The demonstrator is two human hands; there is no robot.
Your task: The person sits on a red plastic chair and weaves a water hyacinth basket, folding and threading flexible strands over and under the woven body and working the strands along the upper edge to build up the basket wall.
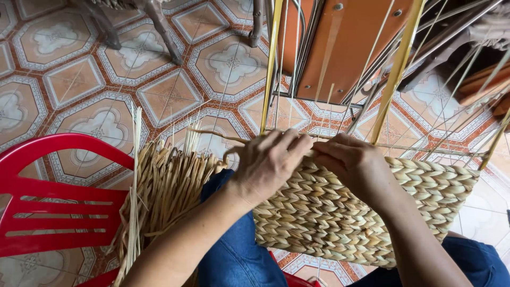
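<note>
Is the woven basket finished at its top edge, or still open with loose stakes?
Unfinished: the woven basket has bare upright stakes rising above its braided rows, and both the left hand and right hand press at that top edge.

Soft, even daylight — sharp focus, faint shadows, slight edge distortion.

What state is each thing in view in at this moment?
Woven straw basket: partly woven, resting on the lap, bare stakes sticking up from its top edge.
Left hand: fingers pinched at the basket's top edge.
Right hand: fingers pinched at the same edge, touching the left hand.
Loose bundle of straw strands: lying unwoven beside the left arm.
Red plastic chair: upright, unoccupied.
</note>
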